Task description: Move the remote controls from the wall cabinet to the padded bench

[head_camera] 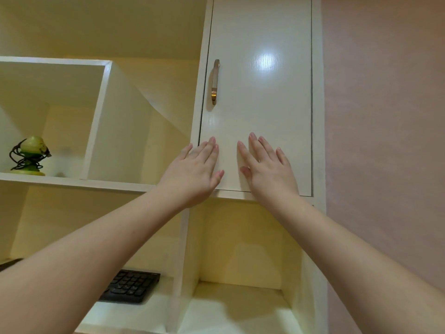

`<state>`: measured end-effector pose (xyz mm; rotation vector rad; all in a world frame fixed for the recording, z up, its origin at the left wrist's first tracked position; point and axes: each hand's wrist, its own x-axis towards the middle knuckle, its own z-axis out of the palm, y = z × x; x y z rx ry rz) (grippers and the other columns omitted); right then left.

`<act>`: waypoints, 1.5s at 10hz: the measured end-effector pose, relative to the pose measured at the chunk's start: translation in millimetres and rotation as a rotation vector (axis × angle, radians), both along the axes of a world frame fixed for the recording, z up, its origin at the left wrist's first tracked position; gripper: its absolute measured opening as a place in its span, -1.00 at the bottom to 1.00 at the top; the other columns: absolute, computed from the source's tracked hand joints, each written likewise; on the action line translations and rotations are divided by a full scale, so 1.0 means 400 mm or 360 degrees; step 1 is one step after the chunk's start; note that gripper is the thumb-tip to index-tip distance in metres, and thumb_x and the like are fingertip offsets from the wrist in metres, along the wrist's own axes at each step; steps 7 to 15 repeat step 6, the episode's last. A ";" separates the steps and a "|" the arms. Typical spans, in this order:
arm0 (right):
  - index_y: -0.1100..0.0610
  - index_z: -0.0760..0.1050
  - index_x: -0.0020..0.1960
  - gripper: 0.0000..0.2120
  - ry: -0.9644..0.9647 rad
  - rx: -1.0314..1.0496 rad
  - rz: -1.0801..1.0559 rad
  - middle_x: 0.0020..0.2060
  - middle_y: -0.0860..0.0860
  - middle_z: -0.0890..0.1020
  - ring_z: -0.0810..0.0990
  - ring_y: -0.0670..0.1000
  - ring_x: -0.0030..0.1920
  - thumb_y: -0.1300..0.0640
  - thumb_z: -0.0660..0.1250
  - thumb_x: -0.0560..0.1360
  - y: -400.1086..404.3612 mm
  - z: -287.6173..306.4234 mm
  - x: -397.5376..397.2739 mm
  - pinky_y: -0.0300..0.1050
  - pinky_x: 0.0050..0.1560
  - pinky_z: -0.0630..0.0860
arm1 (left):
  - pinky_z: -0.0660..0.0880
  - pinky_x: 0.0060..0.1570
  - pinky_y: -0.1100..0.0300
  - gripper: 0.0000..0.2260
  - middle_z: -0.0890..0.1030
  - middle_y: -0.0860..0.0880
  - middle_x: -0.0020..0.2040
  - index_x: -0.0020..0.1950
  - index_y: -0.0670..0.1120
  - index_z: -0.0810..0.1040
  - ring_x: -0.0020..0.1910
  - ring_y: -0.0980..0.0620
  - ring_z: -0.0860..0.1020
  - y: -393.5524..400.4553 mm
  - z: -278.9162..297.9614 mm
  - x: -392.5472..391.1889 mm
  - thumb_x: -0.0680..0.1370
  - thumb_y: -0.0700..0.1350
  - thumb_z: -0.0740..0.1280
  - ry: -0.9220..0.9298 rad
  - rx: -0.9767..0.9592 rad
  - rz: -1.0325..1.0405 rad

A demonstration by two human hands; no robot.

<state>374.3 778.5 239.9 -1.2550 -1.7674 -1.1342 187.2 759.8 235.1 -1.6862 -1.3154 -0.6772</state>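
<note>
Both hands reach up to the closed door [258, 97] of the white wall cabinet [317, 141]. The left hand [192, 174] lies flat against the door's lower left part, fingers straight and close together, thumb out to the right; its grip is apart and holds nothing. The right hand [267, 169] lies just beside it on the lower middle of the door, fingers straight and slightly spread, thumb pointing toward the left hand; its grip is apart too, with nothing in it. The two thumbs are near each other but not touching. A metal handle [215, 81] stands upright along the door's left edge, above the left hand and well clear of both hands.

No remote shows; the door is shut, so what lies behind it is hidden.

Left of the door is an open shelf [72, 180] carrying a small green object wrapped in black cord [30, 156]. Lower down, a black keyboard [131, 286] lies on another shelf, partly covered by the left forearm. Below the door is an open cubby [240, 261]. A pinkish wall [385, 116] runs to the right of the cabinet.
</note>
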 end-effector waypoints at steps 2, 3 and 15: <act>-0.07 -0.16 0.56 -0.46 0.0006 -0.0122 -0.0046 0.56 -0.02 -0.18 -0.18 0.01 0.55 -0.05 -0.04 0.64 -0.022 0.011 -0.004 0.05 0.51 -0.09 | -0.14 0.51 0.05 -0.43 -0.17 -0.04 0.59 0.57 -0.11 -0.15 0.56 0.06 -0.12 -0.010 -0.003 0.005 0.63 0.11 -0.09 -0.0044 -0.0060 0.0003; -0.02 -0.19 0.56 -0.45 0.0009 -0.0329 -0.0074 0.56 0.00 -0.19 -0.17 0.01 0.55 -0.03 -0.05 0.65 -0.065 0.032 -0.007 0.01 0.51 -0.06 | -0.12 0.51 -0.01 -0.40 -0.19 -0.05 0.58 0.57 -0.12 -0.17 0.56 0.04 -0.11 -0.039 0.012 0.017 0.62 0.12 -0.08 -0.0043 -0.0178 0.0103; -0.03 0.00 0.55 -0.46 0.0430 -0.0758 0.0083 0.55 -0.02 0.08 0.05 0.03 0.53 -0.16 -0.06 0.62 -0.220 -0.109 0.078 0.06 0.48 0.06 | -0.01 0.50 -0.08 -0.40 -0.09 0.04 0.59 0.57 -0.01 -0.10 0.55 0.04 -0.08 -0.134 -0.109 -0.058 0.61 0.20 -0.04 -0.0161 -0.0364 -0.0068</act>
